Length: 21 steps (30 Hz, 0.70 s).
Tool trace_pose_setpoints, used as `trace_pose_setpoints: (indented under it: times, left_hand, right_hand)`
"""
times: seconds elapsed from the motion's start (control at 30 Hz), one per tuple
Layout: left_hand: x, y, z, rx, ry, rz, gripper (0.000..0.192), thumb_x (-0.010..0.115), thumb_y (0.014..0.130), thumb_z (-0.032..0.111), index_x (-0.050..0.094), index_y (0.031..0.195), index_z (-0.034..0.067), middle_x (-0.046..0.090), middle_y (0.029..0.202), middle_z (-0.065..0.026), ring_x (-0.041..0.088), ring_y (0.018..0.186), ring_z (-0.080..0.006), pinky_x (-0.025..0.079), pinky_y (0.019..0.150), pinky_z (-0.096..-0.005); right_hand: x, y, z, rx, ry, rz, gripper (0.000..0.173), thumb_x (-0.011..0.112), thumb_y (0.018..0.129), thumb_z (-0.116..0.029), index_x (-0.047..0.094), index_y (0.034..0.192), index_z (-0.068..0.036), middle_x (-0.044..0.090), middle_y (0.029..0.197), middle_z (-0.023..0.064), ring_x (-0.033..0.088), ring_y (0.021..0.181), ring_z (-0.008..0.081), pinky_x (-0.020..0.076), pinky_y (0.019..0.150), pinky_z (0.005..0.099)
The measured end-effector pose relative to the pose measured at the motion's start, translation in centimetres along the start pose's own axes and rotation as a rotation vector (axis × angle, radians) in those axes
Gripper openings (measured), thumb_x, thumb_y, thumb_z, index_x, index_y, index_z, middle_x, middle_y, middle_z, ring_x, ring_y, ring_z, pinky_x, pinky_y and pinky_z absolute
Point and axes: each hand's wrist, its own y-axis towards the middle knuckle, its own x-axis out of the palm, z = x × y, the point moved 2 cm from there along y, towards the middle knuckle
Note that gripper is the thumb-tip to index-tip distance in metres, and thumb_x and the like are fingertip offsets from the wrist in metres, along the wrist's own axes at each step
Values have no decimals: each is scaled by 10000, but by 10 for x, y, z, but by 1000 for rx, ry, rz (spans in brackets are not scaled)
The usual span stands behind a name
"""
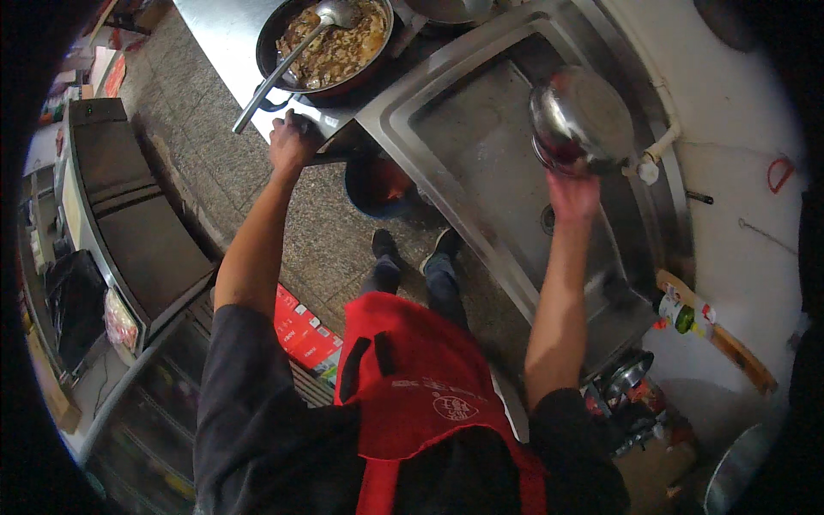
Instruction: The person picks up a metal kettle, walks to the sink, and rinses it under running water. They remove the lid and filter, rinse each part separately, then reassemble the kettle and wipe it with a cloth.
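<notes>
My right hand [573, 196] grips the near rim of a shiny steel bowl [589, 122], held tipped over the sink basin [476, 148]. The bowl's rounded outside and base face me, so its inside is hidden. At the corner of the steel counter [222, 51], my left hand [293, 141] is by a dark object or edge, and its grip is unclear. Just beyond that hand, a black pan [261, 48] holds brown chunky food [360, 51]. A steel ladle [280, 74] lies across the pan, its handle sticking out toward my left hand.
A dark bucket [376, 190] stands on the floor below the counter corner. White piping [663, 145] runs along the wall side of the sink. Another pan [447, 9] is at the top. Dark-topped units [151, 238] line the left, and a red box [306, 328] lies near my legs.
</notes>
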Motion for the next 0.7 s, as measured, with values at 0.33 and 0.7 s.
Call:
trace_pose_setpoints:
  times: [0.33,0.7]
  left_hand:
    - [-29,-81,-45,9,-215,98,704,816,830,233,506,1438,60,546,1310,-225,612,1156,-422,518,969,-493]
    - [-26,-222,-132,-163,-239,0,762,814,840,241,459,1486,46,514,1370,-256,543,1256,-466,469,1041,-490]
  right_hand:
    - [43,16,7,16,93,-126,454,482,1062,-236,520,1462,-24,527,1509,207,453,1421,405,316,1204,635]
    - [89,10,-5,3,120,-267,515,438,1073,-330,487,1490,-31,495,1541,209,458,1418,442,305,1199,663]
